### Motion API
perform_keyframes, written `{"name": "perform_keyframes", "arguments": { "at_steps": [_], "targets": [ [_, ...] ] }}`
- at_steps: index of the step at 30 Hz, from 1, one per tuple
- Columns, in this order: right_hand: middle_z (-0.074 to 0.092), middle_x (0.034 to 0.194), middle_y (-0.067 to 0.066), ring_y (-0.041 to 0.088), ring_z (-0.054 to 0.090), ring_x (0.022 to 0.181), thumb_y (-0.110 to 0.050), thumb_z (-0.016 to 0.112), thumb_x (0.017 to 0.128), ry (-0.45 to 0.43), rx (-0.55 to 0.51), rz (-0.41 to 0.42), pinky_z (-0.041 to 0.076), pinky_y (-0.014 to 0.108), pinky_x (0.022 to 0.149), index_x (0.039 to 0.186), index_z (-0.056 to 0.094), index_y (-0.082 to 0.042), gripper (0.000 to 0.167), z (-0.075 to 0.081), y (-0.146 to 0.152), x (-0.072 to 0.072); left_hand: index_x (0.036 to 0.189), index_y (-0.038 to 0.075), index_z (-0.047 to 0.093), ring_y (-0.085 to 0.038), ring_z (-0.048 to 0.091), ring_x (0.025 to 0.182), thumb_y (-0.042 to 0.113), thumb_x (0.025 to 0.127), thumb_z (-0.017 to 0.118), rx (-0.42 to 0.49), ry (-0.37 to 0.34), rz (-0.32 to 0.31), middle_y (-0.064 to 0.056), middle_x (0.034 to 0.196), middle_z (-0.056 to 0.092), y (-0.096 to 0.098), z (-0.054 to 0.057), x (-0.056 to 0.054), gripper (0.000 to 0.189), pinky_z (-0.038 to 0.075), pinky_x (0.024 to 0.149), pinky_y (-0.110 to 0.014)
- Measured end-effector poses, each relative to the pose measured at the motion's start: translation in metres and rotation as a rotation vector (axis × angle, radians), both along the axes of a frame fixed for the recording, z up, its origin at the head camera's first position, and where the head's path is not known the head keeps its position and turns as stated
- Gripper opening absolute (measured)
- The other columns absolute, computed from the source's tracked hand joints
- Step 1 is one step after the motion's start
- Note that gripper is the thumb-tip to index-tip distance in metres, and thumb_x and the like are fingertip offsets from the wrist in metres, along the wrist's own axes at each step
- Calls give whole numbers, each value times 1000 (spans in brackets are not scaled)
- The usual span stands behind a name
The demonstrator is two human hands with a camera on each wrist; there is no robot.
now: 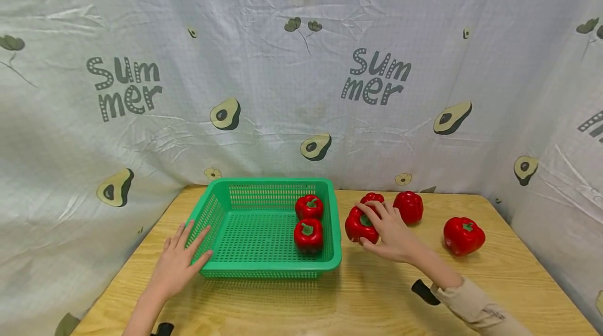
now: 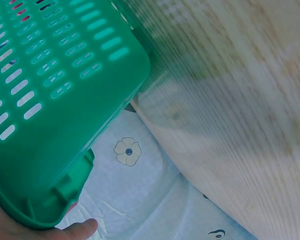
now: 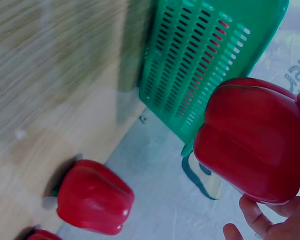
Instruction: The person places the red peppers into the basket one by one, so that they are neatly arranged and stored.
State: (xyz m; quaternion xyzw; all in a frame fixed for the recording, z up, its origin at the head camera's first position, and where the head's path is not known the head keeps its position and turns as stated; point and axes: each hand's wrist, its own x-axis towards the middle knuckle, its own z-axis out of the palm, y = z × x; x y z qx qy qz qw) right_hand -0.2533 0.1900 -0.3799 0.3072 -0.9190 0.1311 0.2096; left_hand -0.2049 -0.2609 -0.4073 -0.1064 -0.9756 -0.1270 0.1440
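Head view: green basket [image 1: 268, 267] holds 2 peppers [image 1: 309, 236]; right hand [image 1: 392, 234] grips another pepper [image 1: 356, 226]; left hand [image 1: 177, 262] lies spread-fingered.

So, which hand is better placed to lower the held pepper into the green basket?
Probably the right hand: it holds the red pepper beside the right side of the green basket. The left hand is at the basket's opposite side and holds no pepper.

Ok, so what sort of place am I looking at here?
Probably a makeshift filming or work booth: a printed curtain hangs behind and along both sides of a wooden table, where a green basket and red peppers are laid out.
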Motion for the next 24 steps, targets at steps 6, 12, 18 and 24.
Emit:
{"name": "perform_keyframes", "arguments": {
  "at_steps": [6, 12, 18, 24],
  "targets": [
    [48, 119, 6, 24, 40, 107, -32, 65, 71, 47, -2, 36, 41, 49, 84, 130, 42, -15, 65, 3, -10, 0, 133, 11, 43, -46, 20, 130, 39, 87, 52, 6, 11, -9, -27, 141, 26, 0, -1, 0, 54, 21, 93, -68],
    [50, 116, 7, 24, 41, 104, -33, 63, 72, 110, 5, 63, 40, 48, 81, 128, 45, -14, 62, 9, -18, -3, 133, 12, 42, -47, 21, 129, 39, 87, 52, 1, -15, 2, -27, 142, 25, 0, 0, 0, 55, 20, 94, -68],
    [52, 115, 7, 23, 42, 98, -36, 61, 73, 129, 5, 80, 39, 42, 78, 127, 46, -15, 60, 15, -26, -6, 134, 13, 43, -46, 21, 130, 41, 87, 52, 0, -16, 6, -26, 142, 24, 0, 1, -1, 55, 20, 94, -68],
    [50, 119, 6, 22, 42, 102, -37, 60, 75, 98, 29, 91, 37, 41, 80, 130, 43, -17, 61, 20, -37, -10, 134, 13, 43, -46, 21, 130, 42, 87, 51, 1, -23, 7, -26, 142, 24, 0, 1, -2, 56, 20, 95, -68]
  ]
}}
